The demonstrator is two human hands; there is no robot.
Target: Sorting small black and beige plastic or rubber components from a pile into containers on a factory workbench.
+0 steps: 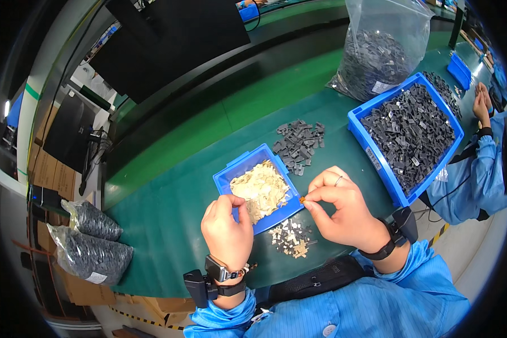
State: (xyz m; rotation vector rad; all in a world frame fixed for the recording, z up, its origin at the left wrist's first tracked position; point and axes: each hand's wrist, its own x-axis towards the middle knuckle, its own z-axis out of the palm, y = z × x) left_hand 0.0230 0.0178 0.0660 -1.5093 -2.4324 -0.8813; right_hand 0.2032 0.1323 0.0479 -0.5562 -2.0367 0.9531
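Between the thumb and forefinger of my right hand is a small orange piece, held at the right edge of a small blue bin. Inside that bin lies a heap of cream-coloured small parts. My left hand is at the bin's near left side, thumb and fingertips drawn together; anything in them is too small to make out. A scatter of mixed cream and dark pieces lies on the green table between my hands. Beyond the small bin is a loose pile of dark grey plastic parts.
On the right stands a large blue bin of dark grey parts, with a clear bag of similar parts behind it. Filled bags lie at the table's left end. A co-worker's hands are at the far right, near a blue tray.
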